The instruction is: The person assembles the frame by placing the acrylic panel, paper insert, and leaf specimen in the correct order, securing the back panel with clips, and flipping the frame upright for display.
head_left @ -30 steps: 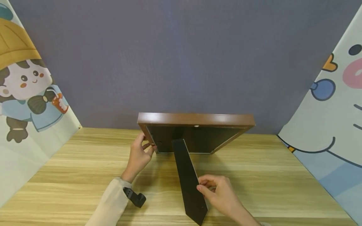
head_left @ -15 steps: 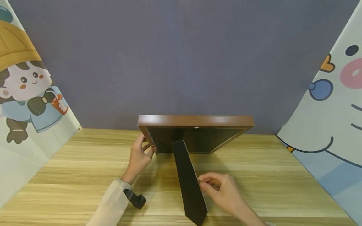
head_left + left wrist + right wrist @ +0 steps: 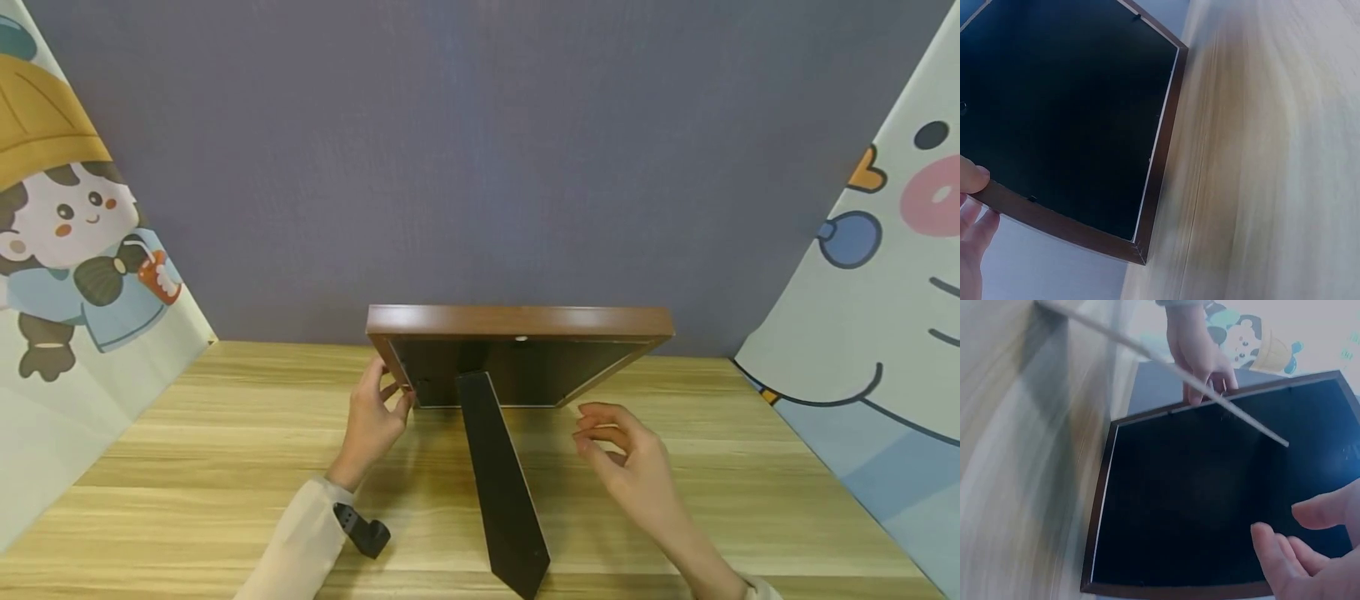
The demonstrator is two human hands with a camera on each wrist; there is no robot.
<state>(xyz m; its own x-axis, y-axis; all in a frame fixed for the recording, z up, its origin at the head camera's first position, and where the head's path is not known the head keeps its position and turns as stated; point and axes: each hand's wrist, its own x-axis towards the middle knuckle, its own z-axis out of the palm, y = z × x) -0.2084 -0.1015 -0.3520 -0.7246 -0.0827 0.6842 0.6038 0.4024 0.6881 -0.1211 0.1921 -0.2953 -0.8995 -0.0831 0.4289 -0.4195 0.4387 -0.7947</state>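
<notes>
A brown wooden picture frame [image 3: 517, 322] stands on the table with its black back [image 3: 1072, 119] facing me. Its black easel leg [image 3: 504, 492] slants out from the back toward my side of the table. At the left edge of the frame, my left hand [image 3: 375, 429] pinches the brown wood between thumb and fingers, as the left wrist view shows closely. My right hand [image 3: 633, 467] hovers to the right of the leg, apart from it, fingers loosely bent with nothing between them. From the right wrist view, the leg [image 3: 1166, 365] appears edge-on as a thin pale strip.
A wood-grain table [image 3: 225, 450] spreads under everything. Behind the picture frame rises a dark grey-blue panel [image 3: 480, 167]. Panels with cartoon prints flank the table, a capped child [image 3: 82, 217] left and a white character [image 3: 840, 333] right. A black wrist mount [image 3: 363, 531] sits on the left sleeve.
My right hand has let go of the easel leg's right edge and moved up and to the right. The left hand keeps its hold; the picture frame stays nearly still.
</notes>
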